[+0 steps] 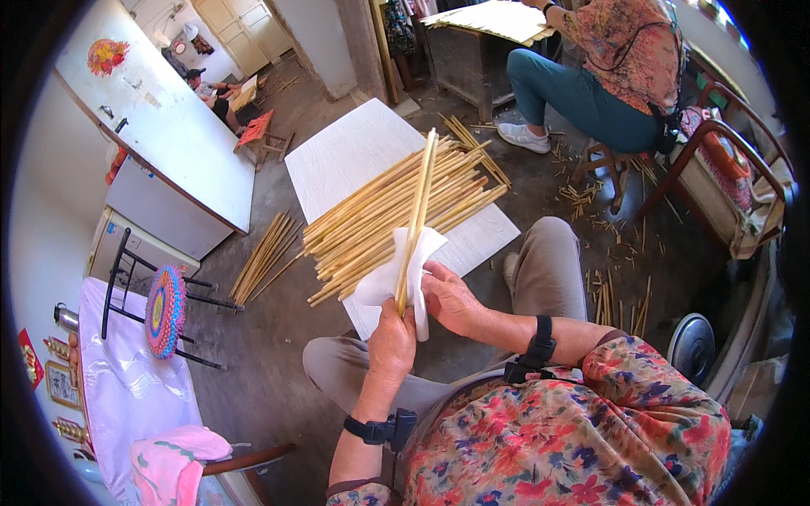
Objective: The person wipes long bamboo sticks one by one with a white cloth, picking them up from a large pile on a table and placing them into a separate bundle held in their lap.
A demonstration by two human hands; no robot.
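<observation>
My left hand (392,345) grips the lower end of a few pale yellow plant stalks (417,218), possibly reed or sorghum, which point up and away from me. Around their lower part curls a soft white sheet (380,288), cloth or paper; I cannot tell which. Its right edge is between the fingers of my right hand (452,300). Beyond my hands, a wide layer of similar stalks (386,221) lies side by side on a white board (345,155). The ends of the held stalks inside my left fist are hidden.
More stalks (262,259) lie on the floor at the left, and short offcuts (585,196) litter the right. A co-worker (588,95) sits at a table of stalks (493,22). A metal chair (168,310) stands left, and a pot lid (691,349) is right of me.
</observation>
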